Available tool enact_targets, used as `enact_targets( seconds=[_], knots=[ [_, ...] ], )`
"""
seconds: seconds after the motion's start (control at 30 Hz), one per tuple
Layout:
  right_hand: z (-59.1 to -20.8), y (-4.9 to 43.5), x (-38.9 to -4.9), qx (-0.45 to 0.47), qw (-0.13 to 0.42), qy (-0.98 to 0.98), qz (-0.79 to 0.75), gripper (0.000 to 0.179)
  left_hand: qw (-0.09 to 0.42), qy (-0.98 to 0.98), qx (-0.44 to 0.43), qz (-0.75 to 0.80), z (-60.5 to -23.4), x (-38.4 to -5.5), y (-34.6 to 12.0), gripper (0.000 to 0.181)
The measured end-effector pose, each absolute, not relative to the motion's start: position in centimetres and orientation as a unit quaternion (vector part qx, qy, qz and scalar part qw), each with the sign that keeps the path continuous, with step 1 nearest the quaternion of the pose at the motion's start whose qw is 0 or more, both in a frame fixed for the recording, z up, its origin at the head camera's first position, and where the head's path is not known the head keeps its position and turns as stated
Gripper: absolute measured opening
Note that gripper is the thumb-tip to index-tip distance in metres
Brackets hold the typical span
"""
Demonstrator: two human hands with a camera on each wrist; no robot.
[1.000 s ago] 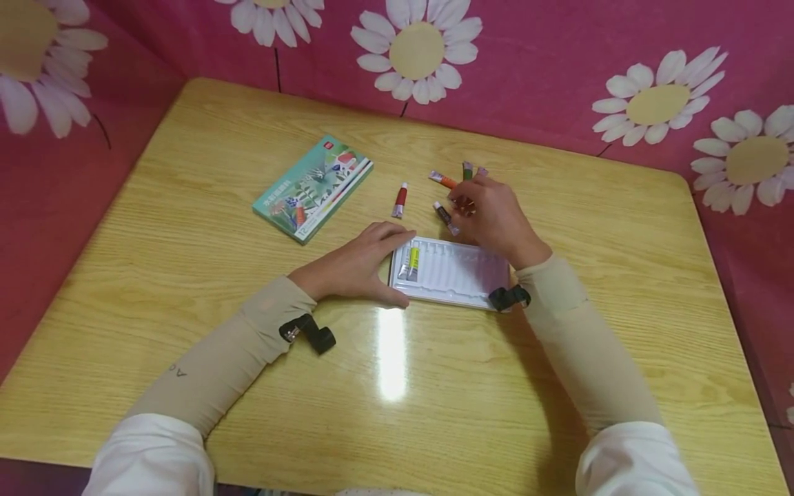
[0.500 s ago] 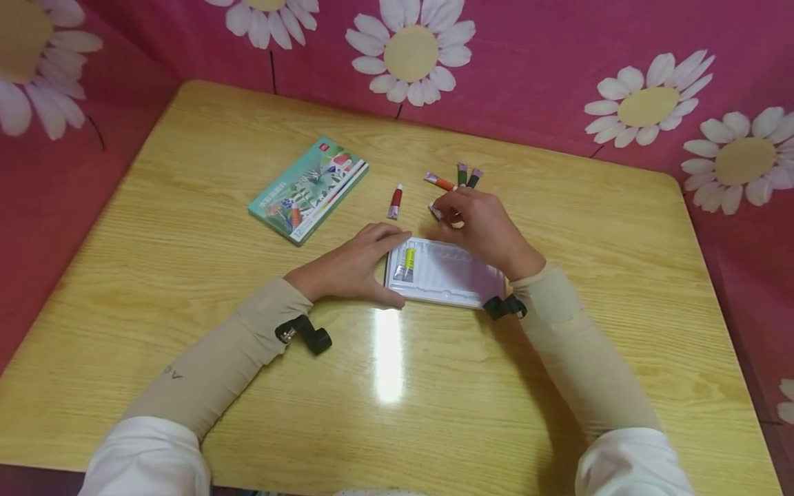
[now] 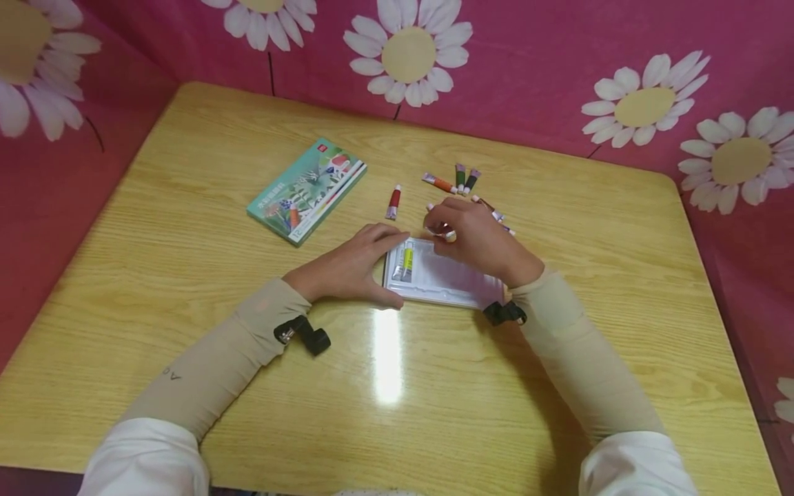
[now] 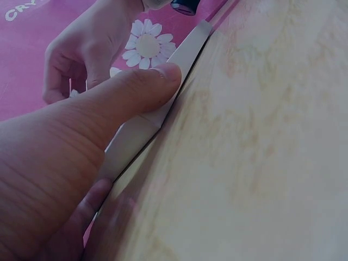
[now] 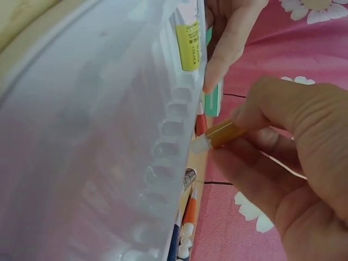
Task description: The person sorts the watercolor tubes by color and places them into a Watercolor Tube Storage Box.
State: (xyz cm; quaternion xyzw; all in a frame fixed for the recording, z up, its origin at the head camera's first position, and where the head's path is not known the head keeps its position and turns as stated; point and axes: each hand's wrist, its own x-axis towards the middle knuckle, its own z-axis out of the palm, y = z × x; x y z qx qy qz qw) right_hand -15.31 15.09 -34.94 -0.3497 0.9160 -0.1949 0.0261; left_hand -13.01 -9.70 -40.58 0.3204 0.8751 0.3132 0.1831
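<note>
Head view: R hand (image 3: 484,238) hides the white tray's (image 3: 428,295) upper R corner & most of the ochre tube (image 5: 224,134) it pinches, a tube (image 3: 507,229) behind the hand shows one end only, & most small print on the green box (image 3: 307,193) is too tiny to read. L-wrist view: L hand (image 3: 350,265) runs off L edge, tray edge-on so its inside is hidden. R-wrist view: tray blurred & cut off L/bottom, R hand cut at R edge, L hand at top.
</note>
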Motion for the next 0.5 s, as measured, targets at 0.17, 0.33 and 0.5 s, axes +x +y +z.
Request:
enact_targets(
  seconds=[0.17,0.33,0.5],
  knots=[
    [-34.98,15.0,-15.0,-0.35,0.038,0.913,-0.204,0.022,0.185,0.875,0.318,0.314,-40.58,-12.96,-9.69,0.116],
    [-35.09,14.93,-14.79,-0.361,0.042,0.906,-0.215,0.022,0.189,0.875,0.315,0.315,-40.48,-12.98,-9.68,0.116],
    [-35.45,14.85,-14.67,-0.371,0.042,0.903,-0.214,0.023,0.19,0.875,0.315,0.314,-40.58,-13.03,-9.68,0.116]
  ],
)
